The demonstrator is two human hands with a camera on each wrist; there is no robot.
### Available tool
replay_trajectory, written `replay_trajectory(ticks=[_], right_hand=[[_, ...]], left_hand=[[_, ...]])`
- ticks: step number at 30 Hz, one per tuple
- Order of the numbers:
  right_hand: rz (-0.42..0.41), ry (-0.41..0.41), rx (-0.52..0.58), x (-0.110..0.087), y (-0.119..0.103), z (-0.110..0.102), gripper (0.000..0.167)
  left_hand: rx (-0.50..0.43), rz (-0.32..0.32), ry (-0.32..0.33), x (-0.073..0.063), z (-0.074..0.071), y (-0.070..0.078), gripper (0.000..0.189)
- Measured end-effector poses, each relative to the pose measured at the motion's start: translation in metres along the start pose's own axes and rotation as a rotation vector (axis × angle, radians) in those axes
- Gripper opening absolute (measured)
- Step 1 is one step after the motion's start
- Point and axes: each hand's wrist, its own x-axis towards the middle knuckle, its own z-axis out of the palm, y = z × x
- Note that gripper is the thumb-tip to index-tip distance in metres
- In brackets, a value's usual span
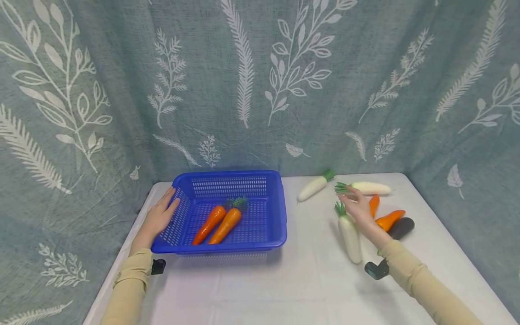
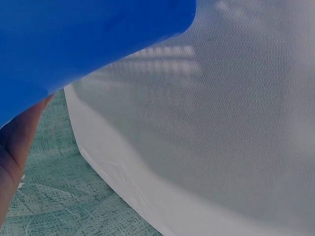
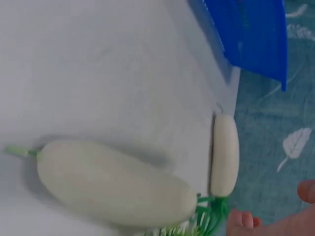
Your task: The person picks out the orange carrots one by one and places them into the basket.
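My left hand (image 1: 159, 215) rests along the left side of the blue plastic basket (image 1: 283, 212), fingers extended at its rim. In the left wrist view part of that hand (image 2: 17, 147) shows beside the blue wall. Two orange carrots (image 1: 209, 224) with green tops lie inside the basket. On the right, my right hand (image 1: 357, 207) hovers near the leafy ends of two white radishes, the nearer radish (image 1: 350, 239) and the far right radish (image 1: 371, 188). Its thumb and fingers (image 3: 241, 220) are apart, with nothing seen between them.
Another white radish (image 1: 313, 188) lies at the back, right of the basket. Beyond my right wrist are orange vegetables (image 1: 392, 218), partly hidden, and a dark eggplant (image 1: 402, 228). A patterned green curtain (image 1: 260, 90) hangs behind the white table (image 1: 252, 289).
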Motion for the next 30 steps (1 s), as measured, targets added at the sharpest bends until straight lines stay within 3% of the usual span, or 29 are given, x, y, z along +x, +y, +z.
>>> replay_trajectory(ticks=[15, 24, 30], right_hand=[[0.06, 0.239, -0.104, 0.017, 0.022, -0.037, 0.062], [0.121, 0.283, -0.138, 0.027, 0.036, -0.05, 0.063], [0.148, 0.255, -0.202, 0.031, 0.041, -0.051, 0.061]], left_hand=[[-0.008, -0.002, 0.011, 0.0, 0.003, -0.004, 0.066], [-0.005, -0.004, 0.013, -0.001, 0.004, -0.002, 0.065], [-0.009, 0.006, 0.025, 0.0, 0.005, -0.006, 0.066]])
